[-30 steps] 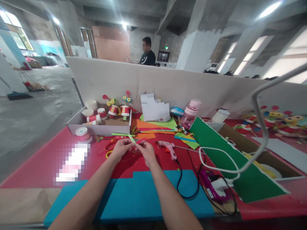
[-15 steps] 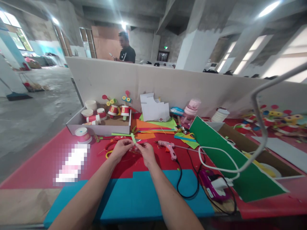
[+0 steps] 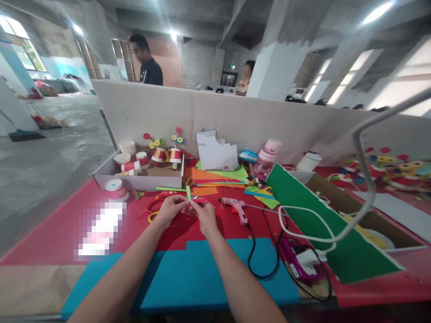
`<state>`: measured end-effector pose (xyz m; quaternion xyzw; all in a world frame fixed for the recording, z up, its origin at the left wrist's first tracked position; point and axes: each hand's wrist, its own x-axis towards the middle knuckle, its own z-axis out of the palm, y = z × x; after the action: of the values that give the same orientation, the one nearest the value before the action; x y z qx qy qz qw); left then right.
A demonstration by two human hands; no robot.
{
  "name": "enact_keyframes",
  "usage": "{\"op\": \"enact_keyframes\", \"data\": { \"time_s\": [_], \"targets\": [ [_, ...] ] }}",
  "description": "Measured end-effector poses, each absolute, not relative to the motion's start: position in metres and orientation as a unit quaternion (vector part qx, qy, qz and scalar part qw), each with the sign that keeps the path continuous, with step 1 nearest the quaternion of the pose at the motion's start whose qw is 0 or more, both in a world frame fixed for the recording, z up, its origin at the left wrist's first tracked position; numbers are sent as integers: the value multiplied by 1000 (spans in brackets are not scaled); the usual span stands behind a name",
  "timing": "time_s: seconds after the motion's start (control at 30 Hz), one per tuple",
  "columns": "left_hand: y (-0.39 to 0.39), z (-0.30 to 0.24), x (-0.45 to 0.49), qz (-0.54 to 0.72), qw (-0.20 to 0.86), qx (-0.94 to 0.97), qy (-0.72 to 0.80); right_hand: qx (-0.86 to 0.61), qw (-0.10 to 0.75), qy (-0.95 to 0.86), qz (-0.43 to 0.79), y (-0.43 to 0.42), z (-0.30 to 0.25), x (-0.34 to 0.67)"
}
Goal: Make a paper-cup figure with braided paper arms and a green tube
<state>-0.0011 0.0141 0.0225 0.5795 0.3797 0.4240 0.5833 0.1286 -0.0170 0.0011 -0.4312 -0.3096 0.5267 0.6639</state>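
Head view: left hand (image 3: 172, 209) and right hand (image 3: 206, 216) are pinching a green strip (image 3: 188, 193), now standing straighter above the grip. Shaping is apparently advancing.

At my twelve o'clock runs a white partition (image 3: 215, 110). Beyond it, a person in a black top (image 3: 153, 72) shows at eleven and a pillar (image 3: 278, 67) rises at one. Nearer me, a pink bottle (image 3: 268, 154) stands at one; a broom (image 3: 26, 135) rests on the floor (image 3: 79, 121) at ten.
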Motion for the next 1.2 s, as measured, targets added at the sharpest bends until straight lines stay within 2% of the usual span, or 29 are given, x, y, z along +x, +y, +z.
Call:
{"op": "enact_keyframes", "data": {
  "time_s": [0.33, 0.57, 0.77, 1.0, 1.2],
  "targets": [
    [16, 23, -2, 432, 559, 580, 404, -457, 684, -333, 461, -13, 0, 145],
    [18, 20, -4, 449, 599, 557, 360, -435, 747, -213, 456, -10, 4, 155],
    [17, 20, -3, 436, 608, 560, 356, -372, 644, -250, 620, -15, 0, 141],
    [19, 18, -5, 438, 609, 556, 358, -337, 632, -274, 642, -18, 1, 138],
    [18, 19, -4, 436, 610, 554, 363, -374, 621, -297, 622, -20, 5, 139]
  ]
}}
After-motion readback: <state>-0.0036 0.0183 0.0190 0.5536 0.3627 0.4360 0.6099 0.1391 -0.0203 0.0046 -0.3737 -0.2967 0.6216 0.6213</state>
